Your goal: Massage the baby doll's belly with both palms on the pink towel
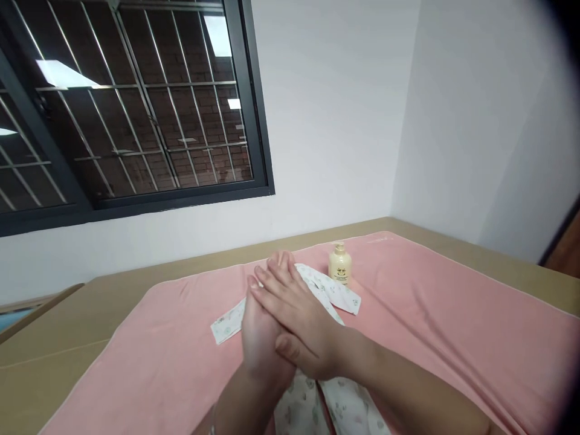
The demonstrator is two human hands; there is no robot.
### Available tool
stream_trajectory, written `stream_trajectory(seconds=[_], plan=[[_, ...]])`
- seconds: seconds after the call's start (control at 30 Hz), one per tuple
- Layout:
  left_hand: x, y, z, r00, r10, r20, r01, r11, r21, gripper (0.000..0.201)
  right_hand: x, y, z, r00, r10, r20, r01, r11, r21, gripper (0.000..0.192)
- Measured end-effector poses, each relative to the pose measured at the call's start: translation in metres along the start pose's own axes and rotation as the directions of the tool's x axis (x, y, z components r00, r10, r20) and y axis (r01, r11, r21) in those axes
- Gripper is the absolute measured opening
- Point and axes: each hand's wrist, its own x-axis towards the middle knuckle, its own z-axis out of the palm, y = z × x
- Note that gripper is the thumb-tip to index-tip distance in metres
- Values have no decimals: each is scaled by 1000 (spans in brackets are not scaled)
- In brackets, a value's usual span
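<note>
My right hand [299, 314] lies flat against my left hand [263, 338], palm to palm, in the middle of the view. The fingers of the right hand are stretched out and slightly spread. Those of the left are partly hidden behind it, with their tips showing above. Beneath and behind both hands, a white baby garment [301, 405] with a small print is laid out, sleeves to either side. Neither hand visibly holds anything. Just beyond the right sleeve stands a pale yellow bottle [339, 266], upright, with dark print on its front.
A pink blanket [172, 356] with some creases covers much of the tan padded surface [90, 308]. White walls [335, 121] rise behind and to the right. At upper left is a dark-framed window [265, 151] with metal bars. Brown wood [566, 248] shows at the right edge.
</note>
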Motion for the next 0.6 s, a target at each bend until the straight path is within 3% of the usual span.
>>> stream_trajectory(seconds=[0.17, 0.3, 0.43, 0.6], plan=[[-14, -30, 3, 1000, 2, 27, -7, 986, 166, 56, -3, 12, -7, 993, 38, -115, -29, 997, 75, 60], [-12, -31, -6, 999, -38, -20, 42, 962, 270, 56, -6, 11, 4, 981, 133, -144, -113, 984, 138, 62], [-8, -24, -22, 993, 103, -52, -76, 922, 379, 52, -7, -2, 12, 981, 181, -63, -158, 951, 265, 65], [-4, -15, -28, 959, 248, -138, -178, 904, 388, 48, -4, -17, 7, 992, 127, 20, -126, 932, 339, 67]])
